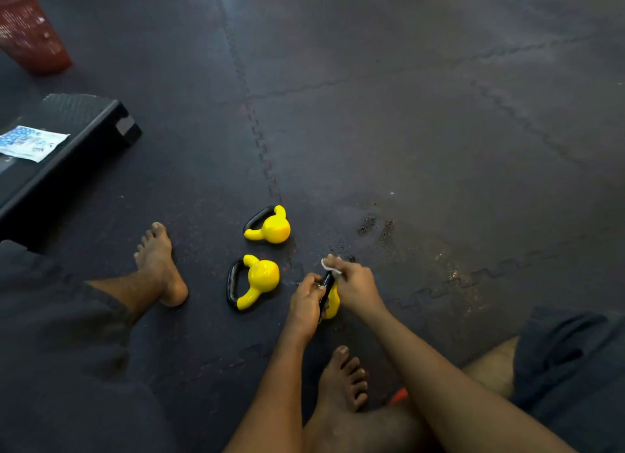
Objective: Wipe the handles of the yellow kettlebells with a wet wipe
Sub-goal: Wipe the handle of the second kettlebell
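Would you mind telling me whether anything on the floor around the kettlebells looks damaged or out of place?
Yes: the mat is scuffed, with dark pitted patches just right of the far kettlebell. Both loose kettlebells lie tipped on their sides, the near kettlebell too.

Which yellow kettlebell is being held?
The kettlebell nearest the person, gripped by the left hand while the right hand holds the wet wipe. The other two kettlebells lie untouched on the mat.

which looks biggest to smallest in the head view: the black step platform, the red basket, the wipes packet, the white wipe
1. black step platform
2. red basket, partly cut off by the frame
3. wipes packet
4. white wipe, bunched in the right hand
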Demonstrator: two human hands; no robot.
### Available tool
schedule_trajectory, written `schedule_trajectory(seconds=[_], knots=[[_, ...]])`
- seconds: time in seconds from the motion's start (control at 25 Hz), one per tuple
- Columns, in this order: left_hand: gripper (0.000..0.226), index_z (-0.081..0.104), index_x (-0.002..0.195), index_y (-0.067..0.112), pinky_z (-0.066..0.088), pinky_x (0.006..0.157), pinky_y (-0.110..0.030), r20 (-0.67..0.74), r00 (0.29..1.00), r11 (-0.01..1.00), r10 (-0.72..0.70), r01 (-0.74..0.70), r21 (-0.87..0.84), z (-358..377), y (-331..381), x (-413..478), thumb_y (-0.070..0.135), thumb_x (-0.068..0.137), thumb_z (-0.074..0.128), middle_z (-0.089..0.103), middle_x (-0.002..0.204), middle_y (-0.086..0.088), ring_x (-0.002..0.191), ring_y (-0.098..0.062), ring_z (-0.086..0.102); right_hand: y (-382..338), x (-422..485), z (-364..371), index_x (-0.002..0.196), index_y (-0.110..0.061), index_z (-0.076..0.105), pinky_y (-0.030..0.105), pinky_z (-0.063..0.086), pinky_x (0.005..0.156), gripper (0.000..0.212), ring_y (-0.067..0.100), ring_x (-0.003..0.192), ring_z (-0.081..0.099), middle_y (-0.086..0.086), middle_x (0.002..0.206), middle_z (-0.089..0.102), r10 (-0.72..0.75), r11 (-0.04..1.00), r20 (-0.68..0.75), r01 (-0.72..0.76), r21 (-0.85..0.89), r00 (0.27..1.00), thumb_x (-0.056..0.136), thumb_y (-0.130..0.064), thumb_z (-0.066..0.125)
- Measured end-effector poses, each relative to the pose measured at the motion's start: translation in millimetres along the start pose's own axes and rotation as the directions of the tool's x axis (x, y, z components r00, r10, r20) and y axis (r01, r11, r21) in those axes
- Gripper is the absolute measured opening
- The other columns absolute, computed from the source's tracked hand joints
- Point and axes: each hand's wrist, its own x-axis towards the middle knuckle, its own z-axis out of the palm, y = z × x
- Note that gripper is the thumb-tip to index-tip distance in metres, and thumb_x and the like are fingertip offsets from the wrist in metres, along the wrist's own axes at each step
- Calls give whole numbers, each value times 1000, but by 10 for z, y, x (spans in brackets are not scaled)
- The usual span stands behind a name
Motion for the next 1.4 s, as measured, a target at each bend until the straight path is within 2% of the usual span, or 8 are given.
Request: schedule_trajectory(seconds=[0.16,0.28,0.52,0.72,0.92,1.04,1.2,1.4], knots=[[26,51,83,27,35,60,-37,-9,999,974,42,-39,222,78,-30,-48,49,93,42,49,62,4,63,-19,45,-57,162,-75,108,-11,74,20,42,92,35,21,116,60,8,118,70,53,992,114,-40,-120,992,91,0,44],[29,51,81,24,39,65,-40,-21,996,934,83,-71,349,63,0,-83,43,100,42,60,74,-6,75,-28,56,-90,350,-192,94,-10,76,34,51,87,35,26,106,63,11,106,73,108,974,238,-55,-220,965,84,0,44],[36,43,71,21,35,65,-40,-87,990,891,114,-63,449,-154,13,41,41,100,42,56,72,-6,84,-36,58,243,29,-43,124,-12,66,9,38,99,34,10,120,58,2,126,66,-263,965,94,263,9,960,95,-3,50],[34,44,71,26,41,68,-45,-45,988,880,147,-110,462,-101,-6,46,43,99,42,58,72,-8,84,-37,59,265,19,-6,114,-17,70,5,40,91,30,4,110,59,-5,116,68,-169,985,35,168,39,985,96,-5,49],[32,45,72,29,42,74,-46,-9,989,856,147,-123,502,-88,-12,-18,47,99,41,52,66,5,84,-32,59,0,319,-197,78,-20,70,39,52,82,26,19,87,64,3,87,73,-23,989,291,64,-133,956,90,-10,49],[32,46,75,25,43,76,-48,-28,988,864,150,-117,490,-130,-26,-22,46,99,42,52,66,4,85,-34,59,97,70,-4,84,-19,68,38,51,80,24,15,86,64,0,87,71,-117,993,110,116,15,987,93,-9,48],[32,44,72,27,44,78,-49,-45,987,860,154,-111,497,-120,2,-26,45,98,43,51,65,4,86,-35,59,238,-202,137,108,-20,71,11,45,88,29,-5,102,61,-13,107,69,-98,968,-153,129,214,983,96,-5,49],[32,43,70,29,43,73,-46,-54,987,868,154,-109,484,-82,16,-46,45,98,43,49,64,4,84,-36,59,165,-222,144,109,-18,70,7,43,85,27,-9,99,59,-15,105,67,-93,977,-139,117,178,986,98,-7,48]])
